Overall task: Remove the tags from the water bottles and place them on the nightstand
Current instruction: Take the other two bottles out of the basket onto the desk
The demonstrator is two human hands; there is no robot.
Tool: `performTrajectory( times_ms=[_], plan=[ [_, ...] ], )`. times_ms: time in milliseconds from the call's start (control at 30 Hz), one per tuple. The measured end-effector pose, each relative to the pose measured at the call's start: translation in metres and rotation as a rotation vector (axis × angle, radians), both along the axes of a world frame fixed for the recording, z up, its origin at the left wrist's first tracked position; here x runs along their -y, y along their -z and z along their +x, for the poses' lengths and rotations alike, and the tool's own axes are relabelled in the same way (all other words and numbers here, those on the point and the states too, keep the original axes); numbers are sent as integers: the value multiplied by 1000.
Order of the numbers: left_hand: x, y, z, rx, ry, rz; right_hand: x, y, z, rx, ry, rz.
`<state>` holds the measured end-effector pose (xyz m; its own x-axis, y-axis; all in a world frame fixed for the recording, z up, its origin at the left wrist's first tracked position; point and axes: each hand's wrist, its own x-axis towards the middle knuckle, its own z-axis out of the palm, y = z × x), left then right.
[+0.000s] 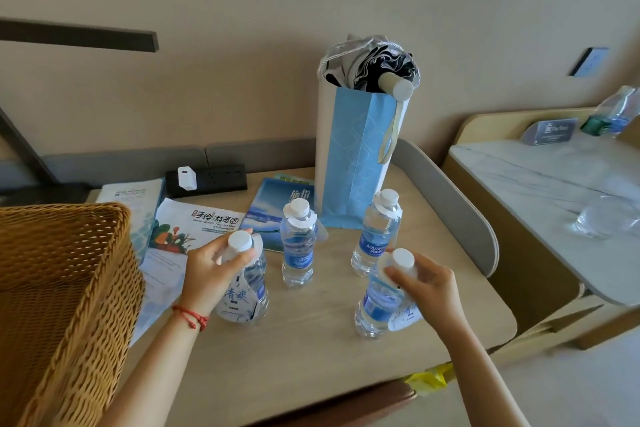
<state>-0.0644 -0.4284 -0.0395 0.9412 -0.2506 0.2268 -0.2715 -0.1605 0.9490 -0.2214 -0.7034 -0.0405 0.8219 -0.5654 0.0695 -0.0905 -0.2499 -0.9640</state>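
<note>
Right now you hold two of the four water bottles by the neck, one in each hand. Your left hand (216, 262) curls round the neck of the near-left bottle (247, 291), just under its white cap, and the paper tag (239, 298) hangs down the front of that bottle. Your right hand (427, 282) grips the near-right bottle (375, 308) the same way, fingers closed under the cap, its tag (405, 314) dangling beside the label. Both bottles stand on the small wooden table (311, 350), or very nearly; contact at the base is hard to judge.

Two more bottles (298, 246) stand behind, well apart from your hands, each with a tag collar round its neck.

To strip a tag cleanly, work on one bottle at a time: steady the body with one hand and lift the paper ring up over the cap with the other, rather than tearing it sideways. Keep the cap from twisting loose. The marble-topped nightstand (540, 177) sits to your right, so carry each bottle upright across the gap.
</note>
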Motion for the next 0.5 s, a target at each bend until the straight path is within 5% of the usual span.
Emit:
performTrajectory(
  times_ms=[500],
  plan=[
    [6, 1, -12, -23, -103, 7, 13, -14, 0, 24, -233, 64]
  ],
)
